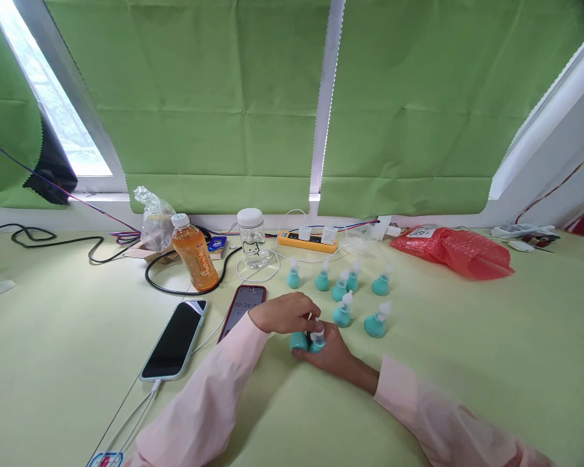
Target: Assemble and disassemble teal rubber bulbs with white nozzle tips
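Note:
My left hand point(285, 312) is curled, its fingertips pinching the clear cap of a small teal bulb point(316, 338) on the table. My right hand point(331, 355) lies low under and around that bulb, fingers wrapped on its base. A second teal bulb point(298, 340) sits against my hands on the left. Behind them stand several more teal bulbs with clear tips, among them one point(342, 311) and one point(376, 322) closest, and a back row point(322, 277).
Two phones point(176, 338) point(242, 307) lie on the left with white cables. An orange drink bottle point(194, 253), a glass jar point(252, 237), a yellow power strip point(308, 241) and a red plastic bag point(455, 250) line the back of the pale green table point(491, 337).

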Available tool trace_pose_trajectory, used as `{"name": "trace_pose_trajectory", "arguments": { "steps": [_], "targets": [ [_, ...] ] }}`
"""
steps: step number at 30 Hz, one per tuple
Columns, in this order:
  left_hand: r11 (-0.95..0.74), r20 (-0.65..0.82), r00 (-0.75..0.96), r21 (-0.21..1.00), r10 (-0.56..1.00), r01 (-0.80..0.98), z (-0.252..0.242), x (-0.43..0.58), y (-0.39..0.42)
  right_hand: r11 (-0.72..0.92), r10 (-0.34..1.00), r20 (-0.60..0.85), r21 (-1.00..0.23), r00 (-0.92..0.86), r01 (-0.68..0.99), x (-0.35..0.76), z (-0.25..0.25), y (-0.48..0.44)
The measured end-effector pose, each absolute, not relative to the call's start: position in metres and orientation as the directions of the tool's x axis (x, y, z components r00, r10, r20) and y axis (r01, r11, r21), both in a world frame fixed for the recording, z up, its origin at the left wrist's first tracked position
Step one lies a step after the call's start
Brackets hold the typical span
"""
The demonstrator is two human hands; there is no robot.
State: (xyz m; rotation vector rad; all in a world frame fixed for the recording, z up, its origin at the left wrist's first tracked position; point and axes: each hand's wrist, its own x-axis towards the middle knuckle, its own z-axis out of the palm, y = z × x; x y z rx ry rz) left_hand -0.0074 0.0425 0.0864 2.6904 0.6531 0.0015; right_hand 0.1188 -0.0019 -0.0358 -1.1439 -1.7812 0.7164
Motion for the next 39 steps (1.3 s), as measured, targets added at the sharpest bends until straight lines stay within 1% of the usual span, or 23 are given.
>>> {"name": "trace_pose_trajectory", "arguments": {
  "steps": [2, 4, 9, 11, 13, 14, 15, 16, 17, 18, 19, 21, 27, 31, 35, 39],
  "targets": [
    [-0.828, -0.071, 0.896, 0.357, 0.438, 0.433, 0.086, -0.007, 0.043, 0.423, 0.906, 0.372, -0.805, -0.202, 0.417, 0.119, -0.037, -0.001],
    [-0.816, -0.073, 0.901, 0.398, 0.429, 0.42, 0.085, -0.007, 0.044, 0.434, 0.901, 0.378, -0.791, -0.215, 0.432, 0.12, -0.039, 0.0],
    [-0.703, -0.118, 0.912, 0.601, 0.393, 0.381, 0.083, -0.009, 0.054, 0.492, 0.87, 0.426, -0.728, -0.248, 0.478, 0.122, -0.037, -0.001],
    [-0.638, -0.115, 0.926, 0.693, 0.36, 0.335, 0.084, -0.012, 0.06, 0.532, 0.846, 0.452, -0.69, -0.282, 0.49, 0.122, -0.034, -0.003],
    [-0.591, -0.09, 0.929, 0.748, 0.36, 0.302, 0.085, -0.017, 0.066, 0.578, 0.816, 0.466, -0.644, -0.341, 0.502, 0.122, -0.031, -0.006],
    [-0.597, -0.078, 0.918, 0.737, 0.389, 0.316, 0.084, -0.02, 0.068, 0.592, 0.806, 0.466, -0.625, -0.366, 0.508, 0.122, -0.029, -0.007],
    [-0.635, -0.068, 0.89, 0.677, 0.45, 0.372, 0.084, -0.022, 0.071, 0.599, 0.801, 0.461, -0.614, -0.383, 0.514, 0.122, -0.028, -0.008],
    [-0.677, -0.051, 0.846, 0.575, 0.531, 0.46, 0.082, -0.024, 0.073, 0.6, 0.8, 0.457, -0.609, -0.39, 0.519, 0.122, -0.026, -0.008],
    [-0.699, -0.022, 0.787, 0.444, 0.617, 0.56, 0.079, -0.025, 0.075, 0.595, 0.804, 0.452, -0.612, -0.387, 0.521, 0.121, -0.025, -0.008],
    [-0.69, 0.025, 0.716, 0.291, 0.698, 0.662, 0.074, -0.025, 0.077, 0.585, 0.811, 0.447, -0.624, -0.377, 0.519, 0.121, -0.024, -0.008],
    [-0.663, 0.061, 0.667, 0.203, 0.743, 0.72, 0.069, -0.025, 0.079, 0.578, 0.816, 0.444, -0.633, -0.369, 0.515, 0.121, -0.023, -0.008],
    [-0.629, 0.076, 0.625, 0.137, 0.777, 0.765, 0.058, -0.021, 0.083, 0.575, 0.818, 0.444, -0.638, -0.366, 0.511, 0.121, -0.022, -0.008],
    [-0.609, 0.025, 0.608, 0.052, 0.793, 0.792, 0.031, -0.014, 0.09, 0.583, 0.813, 0.451, -0.633, -0.369, 0.51, 0.122, -0.024, -0.007],
    [-0.582, -0.003, 0.582, 0.031, 0.813, 0.813, 0.021, -0.016, 0.092, 0.589, 0.808, 0.463, -0.62, -0.364, 0.519, 0.122, -0.025, -0.007],
    [-0.577, 0.011, 0.577, 0.055, 0.817, 0.815, 0.027, -0.018, 0.092, 0.593, 0.805, 0.474, -0.621, -0.358, 0.512, 0.122, -0.025, -0.007],
    [-0.65, 0.018, 0.654, 0.145, 0.756, 0.746, 0.059, -0.022, 0.079, 0.586, 0.808, 0.501, -0.628, -0.309, 0.512, 0.121, -0.029, -0.007]
  ]
}}
